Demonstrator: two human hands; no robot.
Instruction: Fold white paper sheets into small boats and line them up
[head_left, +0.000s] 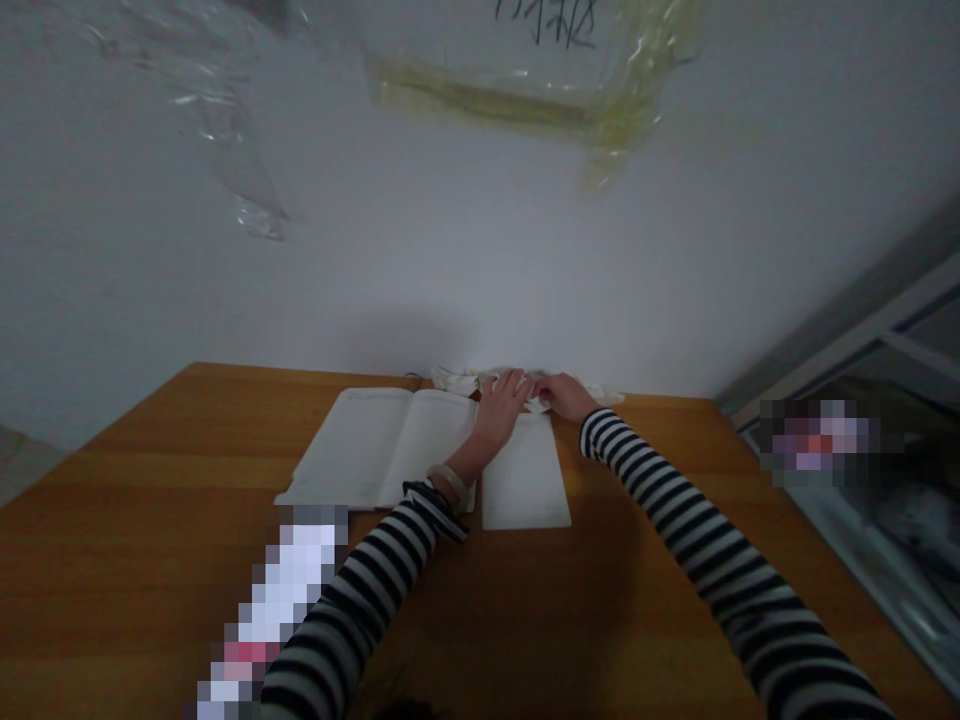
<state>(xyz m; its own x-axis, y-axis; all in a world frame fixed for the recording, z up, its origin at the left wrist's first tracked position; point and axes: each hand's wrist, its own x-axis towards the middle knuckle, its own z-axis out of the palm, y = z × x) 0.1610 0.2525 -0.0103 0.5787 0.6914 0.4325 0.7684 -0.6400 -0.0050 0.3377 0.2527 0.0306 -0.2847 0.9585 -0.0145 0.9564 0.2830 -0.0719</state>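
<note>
My left hand (501,408) lies with its fingers spread on a crumpled white item (457,380), which may be cloth or soft paper, at the far side of the table. My right hand (566,397) rests close by with curled fingers, touching the same item's right part. Below my left wrist lies an open white notebook (379,447). A white sheet of paper (525,478) lies just right of it, under my left hand's heel. A pale band (450,485) circles my left wrist, and both sleeves are black-and-white striped.
A wooden table (150,540) ends at a white wall (480,240). Clear plastic with yellowed tape and dark writing (517,90) is stuck on the wall. A pixelated patch (277,600) covers the lower left, another (817,445) the right, beside a grey metal frame (862,350).
</note>
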